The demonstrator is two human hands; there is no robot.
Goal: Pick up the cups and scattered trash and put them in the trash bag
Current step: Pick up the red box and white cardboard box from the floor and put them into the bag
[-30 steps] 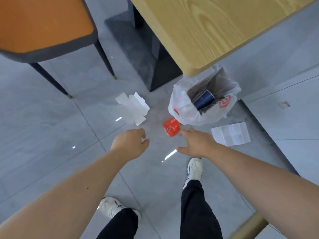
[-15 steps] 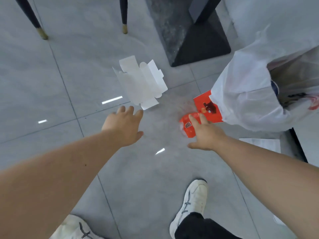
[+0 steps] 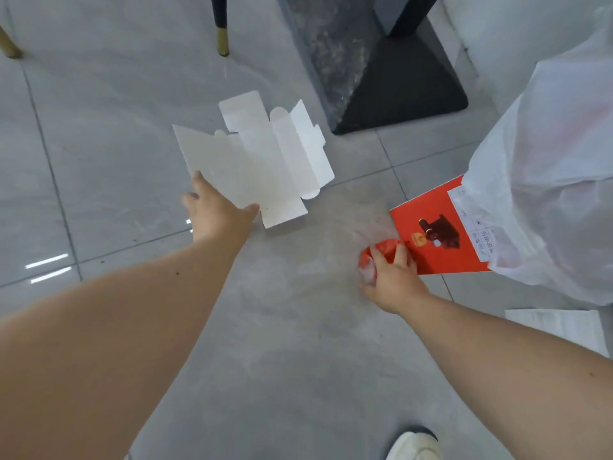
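Roughly mid-task from what I can see. Left hand (image 3: 217, 210) is flat and spread, fingertips on the near edge of the unfolded white carton (image 3: 255, 161); thumb sits at its left edge, nothing gripped yet, I'd call it contact only. Right hand (image 3: 393, 277) is curled around a crumpled red wrapper (image 3: 379, 252), fingers closed over the top, so that one looks held or nearly so; can't tell if it's off the floor (image 3: 298, 327). Just past the right hand's fingertips lies a flat red card (image 3: 434, 234) with a printed label, its far edge tucked under the white trash bag (image 3: 547, 194), which stands right of and beyond the right hand. Bag mouth is out of view, so I can't confirm what's already inside, cups included; no cups visible on the floor. Beside the right forearm, on its outer side, is a folded white paper sheet (image 3: 554, 323), untouched. Beyond the left hand, past the carton: a black table base (image 3: 408, 88) and a chair leg (image 3: 220, 28). My read on what's left: carton, wrapper, red card and paper sheet all still need to go in the bag, four pieces. The carton is wide and floppy; I expect it needs folding or a pinch on one flap to lift.
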